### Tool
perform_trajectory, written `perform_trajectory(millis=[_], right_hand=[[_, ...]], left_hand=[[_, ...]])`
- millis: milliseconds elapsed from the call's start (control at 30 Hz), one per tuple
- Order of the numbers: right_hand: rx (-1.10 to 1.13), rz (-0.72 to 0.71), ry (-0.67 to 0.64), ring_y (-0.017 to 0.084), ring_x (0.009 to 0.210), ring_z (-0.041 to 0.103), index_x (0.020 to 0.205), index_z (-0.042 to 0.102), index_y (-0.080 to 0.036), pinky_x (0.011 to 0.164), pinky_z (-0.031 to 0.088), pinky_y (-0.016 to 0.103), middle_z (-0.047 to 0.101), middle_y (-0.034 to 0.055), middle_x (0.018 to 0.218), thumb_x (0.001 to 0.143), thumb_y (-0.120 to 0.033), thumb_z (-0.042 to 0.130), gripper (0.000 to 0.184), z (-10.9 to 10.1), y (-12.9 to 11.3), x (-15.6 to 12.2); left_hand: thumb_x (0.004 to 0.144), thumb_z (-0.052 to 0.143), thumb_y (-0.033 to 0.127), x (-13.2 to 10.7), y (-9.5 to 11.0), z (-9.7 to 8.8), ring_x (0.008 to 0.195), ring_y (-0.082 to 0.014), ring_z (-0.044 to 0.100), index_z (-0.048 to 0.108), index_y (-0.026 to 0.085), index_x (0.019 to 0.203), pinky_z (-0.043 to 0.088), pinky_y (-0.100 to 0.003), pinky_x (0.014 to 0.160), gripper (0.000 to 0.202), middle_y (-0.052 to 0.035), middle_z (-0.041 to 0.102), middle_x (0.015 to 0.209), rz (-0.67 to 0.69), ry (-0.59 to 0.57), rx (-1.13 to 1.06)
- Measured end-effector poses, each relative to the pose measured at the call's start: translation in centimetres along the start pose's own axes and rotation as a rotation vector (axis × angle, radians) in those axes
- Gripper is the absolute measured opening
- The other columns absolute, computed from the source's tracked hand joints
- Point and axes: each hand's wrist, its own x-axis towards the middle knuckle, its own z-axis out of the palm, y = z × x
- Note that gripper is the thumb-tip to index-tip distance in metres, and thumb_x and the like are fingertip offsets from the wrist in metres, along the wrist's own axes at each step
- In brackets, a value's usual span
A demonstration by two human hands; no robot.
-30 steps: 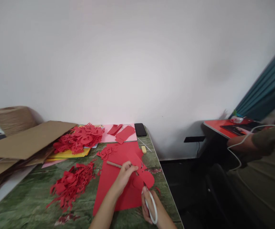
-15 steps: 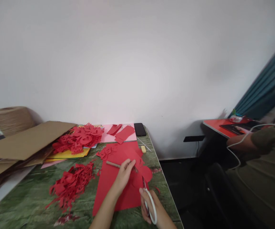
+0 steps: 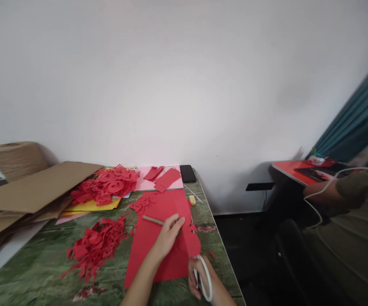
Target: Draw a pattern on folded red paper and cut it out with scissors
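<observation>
My left hand (image 3: 168, 234) is closed on a small piece of red paper (image 3: 193, 245), pinched at its left part above a larger red sheet (image 3: 142, 257). Looped round the fingers of my right hand (image 3: 214, 284) are the white handles of a pair of scissors (image 3: 207, 276), held at the lower edge of that piece. Most of the blades are hidden by the paper. A thin brown stick (image 3: 152, 219) lies on the sheet beside my left fingers. Small red cuttings (image 3: 142, 204) lie at the sheet's upper left corner.
Piles of red paper scraps (image 3: 96, 246) and red cut-outs (image 3: 115, 182) lie on the left. Behind are cardboard (image 3: 37, 187), a twine spool (image 3: 16, 159) and a phone (image 3: 188, 173). An eraser (image 3: 192, 200) sits near the table's right edge. Another person (image 3: 352, 221) is at the right.
The red piece has turned in my left hand, its rounded end now lower and closer to the scissor handles. The blades, partly visible before, are now mostly covered. My left hand has shifted slightly right.
</observation>
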Motion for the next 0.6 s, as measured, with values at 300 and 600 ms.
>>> perform_trajectory(millis=[300,600], right_hand=[[-0.001,0.007,0.055,0.015,0.074,0.060,0.100,0.055,-0.012,0.063,0.051,0.031,0.060,0.0041,0.093,0.086,-0.034,0.047,0.027,0.14,0.27,-0.21],[0.010,-0.069,0.091,0.019,0.092,0.056,0.111,0.050,-0.016,0.077,0.048,0.039,0.054,0.0065,0.111,0.084,-0.030,0.051,0.030,0.42,0.27,0.67]], left_hand=[[0.070,0.055,0.052,-0.24,0.24,0.09,0.048,-0.0073,0.027,0.034,0.020,0.058,0.021,-0.021,0.046,0.040,0.0085,0.026,0.052,0.020,-0.156,0.001],[0.070,0.055,0.054,-0.15,0.28,0.29,0.045,-0.0070,0.028,0.037,0.019,0.057,0.020,-0.021,0.045,0.041,0.0092,0.027,0.050,0.026,-0.147,-0.017]])
